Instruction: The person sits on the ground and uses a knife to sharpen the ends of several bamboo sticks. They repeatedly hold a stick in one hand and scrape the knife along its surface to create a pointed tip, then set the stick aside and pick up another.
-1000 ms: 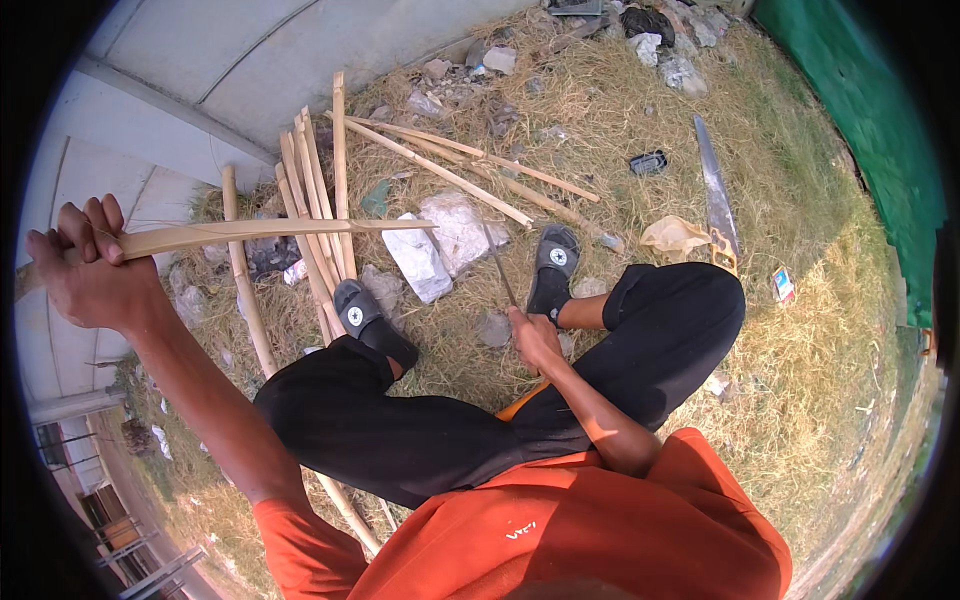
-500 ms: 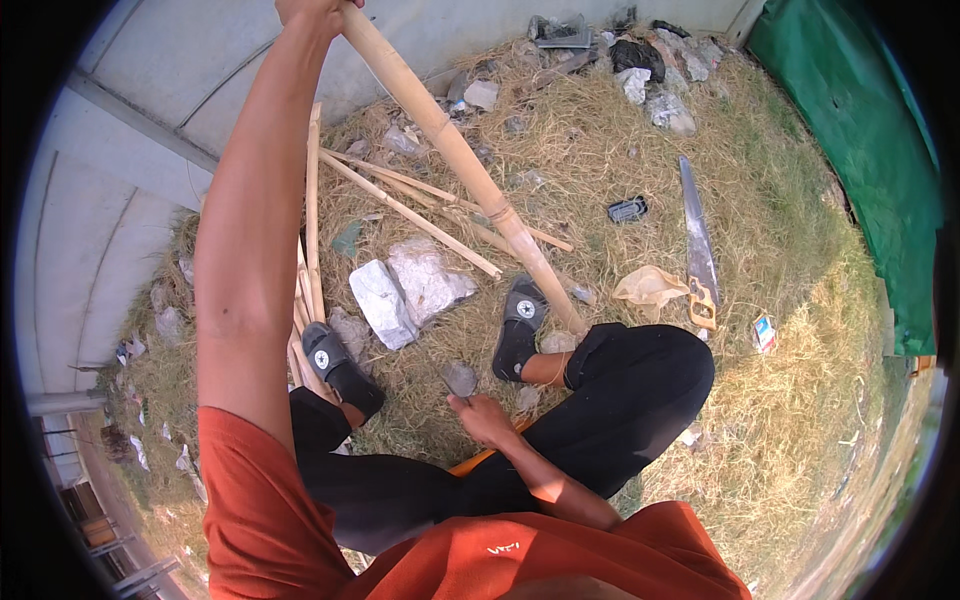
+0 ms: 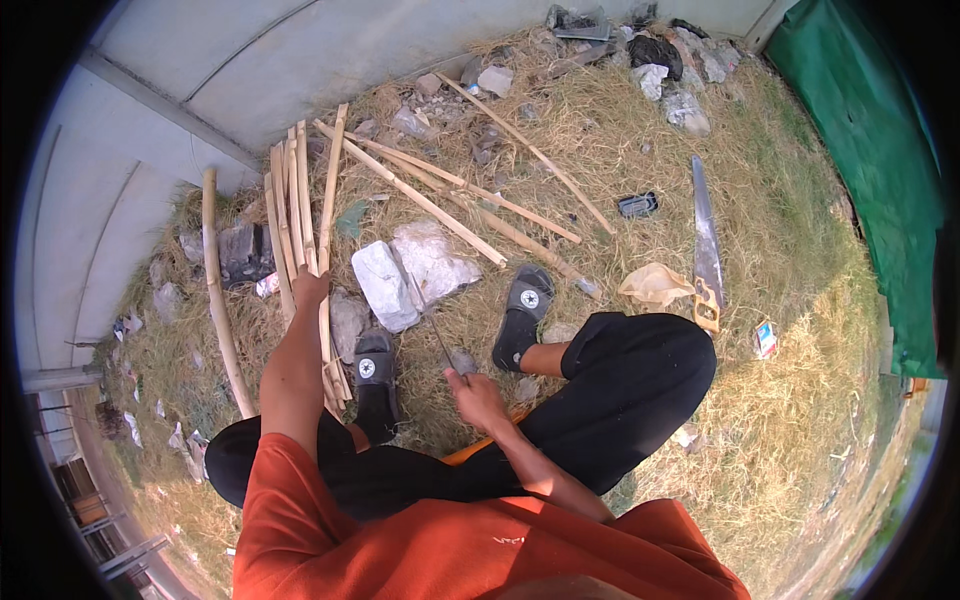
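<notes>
My left hand (image 3: 311, 287) reaches down to a bundle of split bamboo strips (image 3: 300, 205) on the grass at the left, its fingers closed around a strip; how many it holds I cannot tell. The lower ends of the bundle lie beside my left sandal (image 3: 375, 368). Low in front of me, my right hand (image 3: 480, 402) grips a knife (image 3: 437, 330) whose long thin blade shows almost edge-on and points away. Its tip is by a pale, squared stone block (image 3: 385, 287). More bamboo strips (image 3: 425, 200) fan out beyond the stones.
A round bamboo pole (image 3: 215, 290) lies at far left. To the right are a handsaw (image 3: 706, 240), a tan cloth-like scrap (image 3: 655, 285) and a small dark object (image 3: 637, 205). Rubble and plastic bags (image 3: 655, 60) lie by the wall (image 3: 350, 45). A green sheet (image 3: 860, 150) hangs at right.
My left hand has let go of the raised bamboo piece and come down to the bundle. A strip now lies on the grass toward the back. The knife blade has come into view.
</notes>
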`<state>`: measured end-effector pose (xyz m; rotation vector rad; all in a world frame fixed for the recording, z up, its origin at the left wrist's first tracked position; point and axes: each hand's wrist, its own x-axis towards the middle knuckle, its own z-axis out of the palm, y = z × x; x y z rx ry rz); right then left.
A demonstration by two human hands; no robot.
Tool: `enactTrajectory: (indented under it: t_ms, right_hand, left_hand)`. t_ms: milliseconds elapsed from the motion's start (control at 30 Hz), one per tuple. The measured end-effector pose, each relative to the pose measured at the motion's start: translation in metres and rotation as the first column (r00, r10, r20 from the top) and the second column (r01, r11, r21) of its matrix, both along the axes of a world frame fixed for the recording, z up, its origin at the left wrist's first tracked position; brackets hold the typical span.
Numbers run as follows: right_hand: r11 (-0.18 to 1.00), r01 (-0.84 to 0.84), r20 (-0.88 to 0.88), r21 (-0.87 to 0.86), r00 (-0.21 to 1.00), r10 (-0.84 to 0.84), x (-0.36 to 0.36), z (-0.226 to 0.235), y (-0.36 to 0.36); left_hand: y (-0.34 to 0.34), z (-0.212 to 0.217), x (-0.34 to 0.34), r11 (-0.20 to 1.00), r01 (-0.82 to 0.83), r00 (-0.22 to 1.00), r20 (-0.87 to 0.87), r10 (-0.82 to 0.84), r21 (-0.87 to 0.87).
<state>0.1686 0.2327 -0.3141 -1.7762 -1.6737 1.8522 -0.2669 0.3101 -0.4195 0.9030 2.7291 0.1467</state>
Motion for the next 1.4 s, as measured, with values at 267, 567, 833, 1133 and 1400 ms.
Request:
enactTrajectory:
  t_ms: [267,567,833,1133,1400]
  right_hand:
    - [0.997,0.067,0.050,0.032,0.996,-0.068,-0.006,-0.036,-0.010]
    - [0.992,0.123,0.055,-0.028,0.991,-0.121,-0.006,-0.039,-0.010]
    - [0.964,0.258,-0.168,-0.068,0.949,-0.266,-0.009,-0.021,-0.005]
    - [0.983,0.138,-0.272,0.124,0.957,-0.100,-0.051,0.065,0.006]
    - [0.967,0.238,-0.578,-0.085,0.779,-0.243,-0.092,0.099,0.029]
  left_hand:
    - [-0.142,-0.040,0.055,0.942,-0.080,0.995,0.036,0.097,-0.325]
    - [-0.127,-0.058,0.050,0.965,-0.008,0.991,-0.132,-0.028,-0.261]
    - [-0.102,-0.012,0.031,0.923,-0.211,0.925,0.372,0.081,0.323]
    - [-0.101,0.126,-0.013,0.938,0.122,0.990,0.020,-0.136,0.325]
    - [-0.145,0.329,0.046,0.926,0.344,0.917,-0.267,-0.295,0.157]
